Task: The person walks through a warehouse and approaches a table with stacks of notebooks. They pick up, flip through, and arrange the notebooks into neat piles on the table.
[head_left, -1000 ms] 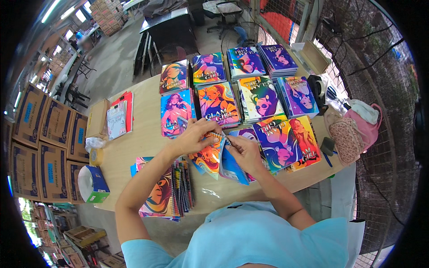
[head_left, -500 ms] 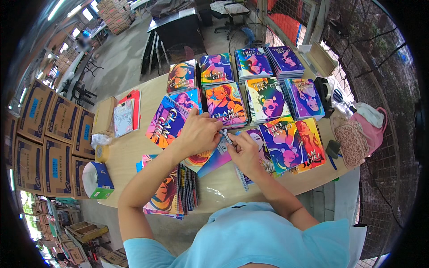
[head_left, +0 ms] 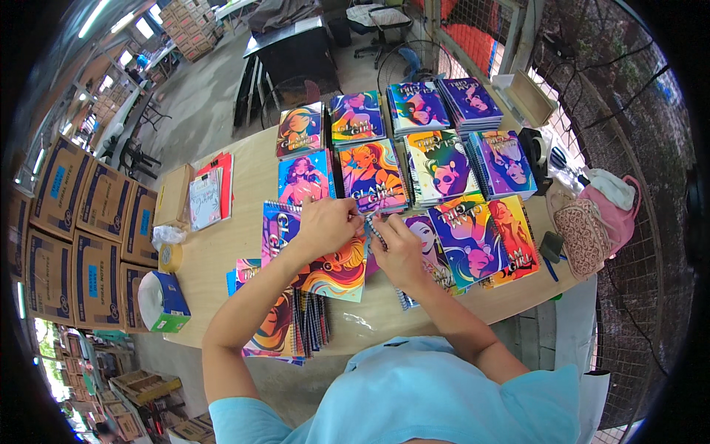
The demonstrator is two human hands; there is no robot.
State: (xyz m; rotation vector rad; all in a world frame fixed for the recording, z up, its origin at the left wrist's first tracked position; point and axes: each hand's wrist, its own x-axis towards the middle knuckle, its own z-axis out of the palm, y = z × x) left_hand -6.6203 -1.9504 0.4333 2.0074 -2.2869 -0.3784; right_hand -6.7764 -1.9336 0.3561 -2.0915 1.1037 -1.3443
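Note:
Both hands meet at the middle of the table over an open spiral notebook with an orange, flowing-hair cover point(head_left: 338, 272). My left hand point(head_left: 327, 228) is closed at the notebook's upper edge, its fingertips bent in near the coil. My right hand point(head_left: 398, 251) pinches the spiral binding from the other side; the fingertips of both hands almost touch. Partly under my left hand and forearm lies a blue-and-purple notebook point(head_left: 275, 226). Just right of my right hand is a purple notebook with a pale face point(head_left: 425, 240). How far the coil runs through the pages is hidden.
Stacks of colourful spiral notebooks point(head_left: 444, 164) fill the table's far side. Another stack point(head_left: 274, 325) stands at the near edge by my left forearm. Tape point(head_left: 170, 256) and a blue-green box point(head_left: 168, 302) sit left; a patterned pouch point(head_left: 580, 228) lies right. Cartons point(head_left: 96, 285) stand beyond.
The notebook between my hands has swung round, and its orange cover now shows widely. The blue-and-purple one beneath has turned straighter, uncovering a blue notebook behind it. My hands stay close together.

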